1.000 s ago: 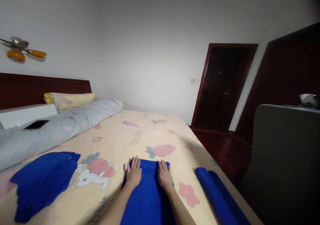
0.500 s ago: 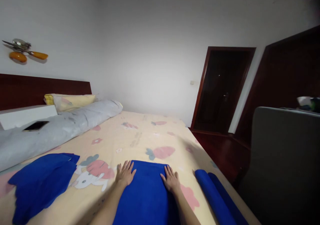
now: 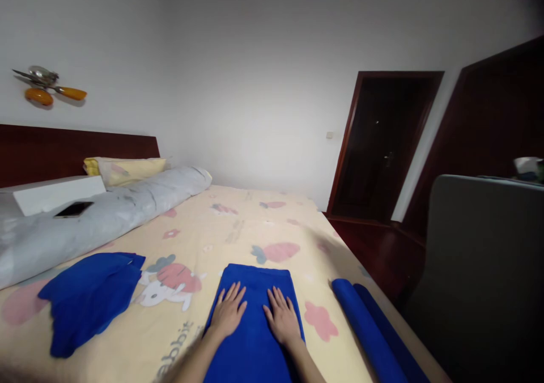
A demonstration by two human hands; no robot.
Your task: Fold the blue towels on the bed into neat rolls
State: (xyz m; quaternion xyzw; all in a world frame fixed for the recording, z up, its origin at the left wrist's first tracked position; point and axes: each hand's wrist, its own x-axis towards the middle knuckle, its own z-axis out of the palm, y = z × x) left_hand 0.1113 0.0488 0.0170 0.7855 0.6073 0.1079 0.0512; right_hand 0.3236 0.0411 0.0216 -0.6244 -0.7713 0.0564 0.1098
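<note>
A blue cloth (image 3: 255,292), folded into a long flat panel, lies on the bed in front of me. My left hand (image 3: 229,309) rests flat on its left part, fingers spread. On the right part lies my right hand (image 3: 281,316), palm down with the fingers stretched out. Neither hand grips anything. Off to the left is a crumpled blue cloth (image 3: 93,298). Two blue rolls (image 3: 369,332) lie side by side near the bed's right edge. The near end of the folded cloth runs out of view.
The bed (image 3: 238,235) has a patterned sheet. A grey rolled quilt (image 3: 140,201) bears a phone (image 3: 74,209), with a white box (image 3: 59,193) and a pillow (image 3: 131,170) behind it. A grey chair back (image 3: 480,269) stands right of the bed; a dark door (image 3: 382,150) is beyond.
Both hands have slid from the cloth's far corners inward and nearer to me, still flat on it. The view has shifted slightly.
</note>
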